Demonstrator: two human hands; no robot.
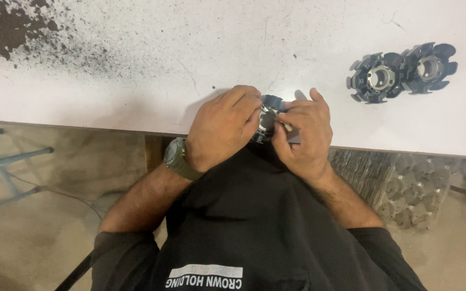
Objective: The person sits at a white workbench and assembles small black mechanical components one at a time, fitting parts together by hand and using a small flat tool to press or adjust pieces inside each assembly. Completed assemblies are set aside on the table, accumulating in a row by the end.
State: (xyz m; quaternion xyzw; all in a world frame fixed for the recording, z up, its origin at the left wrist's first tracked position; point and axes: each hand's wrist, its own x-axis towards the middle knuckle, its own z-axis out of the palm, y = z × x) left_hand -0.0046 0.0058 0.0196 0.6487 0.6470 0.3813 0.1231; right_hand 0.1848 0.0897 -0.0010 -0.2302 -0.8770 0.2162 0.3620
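Note:
Both hands meet at the near edge of a white table. My left hand, with a green watch on its wrist, wraps around a dark round part with a metal centre. My right hand closes on the same part from the right, and a thin light stick shows between its fingers. Most of the part is hidden by my fingers.
Two black finned round parts with metal hubs lie side by side at the table's far right. Black speckled stains cover the far left. A clear tray of parts sits below the table; a metal frame stands left.

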